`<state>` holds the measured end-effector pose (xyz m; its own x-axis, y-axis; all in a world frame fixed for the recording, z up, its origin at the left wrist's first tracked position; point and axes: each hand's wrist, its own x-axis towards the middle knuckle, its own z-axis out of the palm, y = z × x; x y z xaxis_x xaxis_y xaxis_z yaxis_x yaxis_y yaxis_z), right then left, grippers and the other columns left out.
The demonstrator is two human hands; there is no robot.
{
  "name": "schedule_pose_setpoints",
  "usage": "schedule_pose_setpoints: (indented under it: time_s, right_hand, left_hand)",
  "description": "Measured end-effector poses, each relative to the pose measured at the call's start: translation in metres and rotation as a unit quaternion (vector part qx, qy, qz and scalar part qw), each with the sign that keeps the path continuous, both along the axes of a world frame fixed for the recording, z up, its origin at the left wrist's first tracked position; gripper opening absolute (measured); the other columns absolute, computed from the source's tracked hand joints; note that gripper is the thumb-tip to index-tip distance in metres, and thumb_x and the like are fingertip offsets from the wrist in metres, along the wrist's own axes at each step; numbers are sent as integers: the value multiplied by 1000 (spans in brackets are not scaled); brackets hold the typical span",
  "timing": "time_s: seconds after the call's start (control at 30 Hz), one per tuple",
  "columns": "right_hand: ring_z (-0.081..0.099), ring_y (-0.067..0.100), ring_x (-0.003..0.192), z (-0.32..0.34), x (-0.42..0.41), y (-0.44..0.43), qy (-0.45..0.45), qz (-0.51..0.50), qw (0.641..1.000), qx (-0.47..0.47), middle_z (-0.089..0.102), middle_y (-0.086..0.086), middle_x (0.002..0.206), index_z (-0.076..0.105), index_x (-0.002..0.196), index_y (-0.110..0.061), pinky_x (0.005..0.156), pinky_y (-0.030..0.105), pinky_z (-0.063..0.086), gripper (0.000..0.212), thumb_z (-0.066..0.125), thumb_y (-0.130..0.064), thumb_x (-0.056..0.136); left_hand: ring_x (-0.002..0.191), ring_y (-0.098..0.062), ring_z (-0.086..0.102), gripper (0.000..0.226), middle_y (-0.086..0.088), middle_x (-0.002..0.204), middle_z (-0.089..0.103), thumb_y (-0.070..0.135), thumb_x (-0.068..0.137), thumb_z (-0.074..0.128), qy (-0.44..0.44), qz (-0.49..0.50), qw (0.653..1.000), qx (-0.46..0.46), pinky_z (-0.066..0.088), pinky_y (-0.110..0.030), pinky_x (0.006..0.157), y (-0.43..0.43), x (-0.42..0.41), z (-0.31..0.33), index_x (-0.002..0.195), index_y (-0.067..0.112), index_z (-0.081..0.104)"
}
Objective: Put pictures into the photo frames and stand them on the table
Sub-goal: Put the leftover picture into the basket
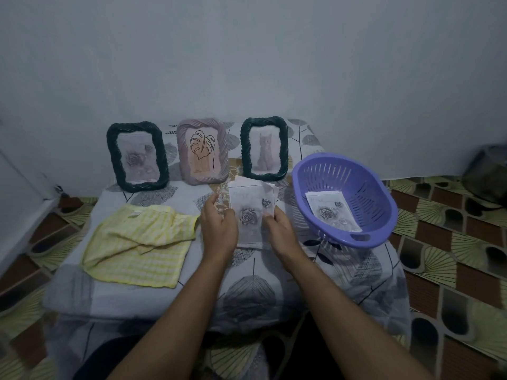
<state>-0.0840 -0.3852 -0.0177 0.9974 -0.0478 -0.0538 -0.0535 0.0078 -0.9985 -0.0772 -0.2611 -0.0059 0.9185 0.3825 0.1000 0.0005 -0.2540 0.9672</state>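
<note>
Three photo frames stand upright along the back of the table: a dark green one with a rose picture, a pinkish one with a leaf drawing, and a dark green one with a kitten picture. A loose rose picture lies in front of them, on top of other sheets. My left hand pinches its left edge and my right hand pinches its right edge. Another rose picture lies in the purple basket.
A yellow checked cloth lies crumpled on the left of the table. The table is low, covered with a leaf-print sheet, against a grey wall. Patterned floor surrounds it. A dark object sits at the far right.
</note>
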Motion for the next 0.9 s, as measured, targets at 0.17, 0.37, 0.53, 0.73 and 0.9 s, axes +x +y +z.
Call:
schedule_pose_setpoints:
  time_s: [0.17,0.37,0.53,0.73,0.9]
  right_hand:
    - [67,16,105,-2,1,-1,-24,22,999,-15,72,0,111,63,116,-25,94,42,55,35,49,0,95]
    - [67,16,104,-1,-3,6,-83,-22,996,-20,69,1,109,54,114,-30,93,44,56,42,52,5,92]
    - [68,12,95,-3,-5,14,-104,-45,992,-56,70,-5,101,54,116,-21,86,45,56,18,45,-12,103]
    - [67,5,89,-4,-9,15,-94,-52,992,-72,69,-9,98,51,115,-27,79,34,56,15,45,-17,105]
    - [64,-3,80,2,-9,9,-69,-57,993,-76,69,-11,91,54,108,-28,74,29,54,26,45,-6,98]
  left_hand:
    - [101,-10,64,29,5,109,67,6,96,48,-42,-71,996,-32,55,-37,90,10,0,1,120,19,60]
    - [87,9,61,23,7,102,65,5,100,49,-107,-68,991,-40,48,-11,73,4,-12,0,119,18,53]
    - [89,5,62,35,1,107,64,2,98,46,-104,-54,992,-45,50,-14,71,-2,-12,-7,131,13,46]
    - [99,-9,64,33,3,111,65,6,99,46,-87,-39,993,-63,53,-26,80,-5,-15,-10,127,22,47]
    - [87,-3,63,26,10,98,65,13,96,44,-50,-45,994,-80,54,-37,76,-10,-17,-11,107,35,52]
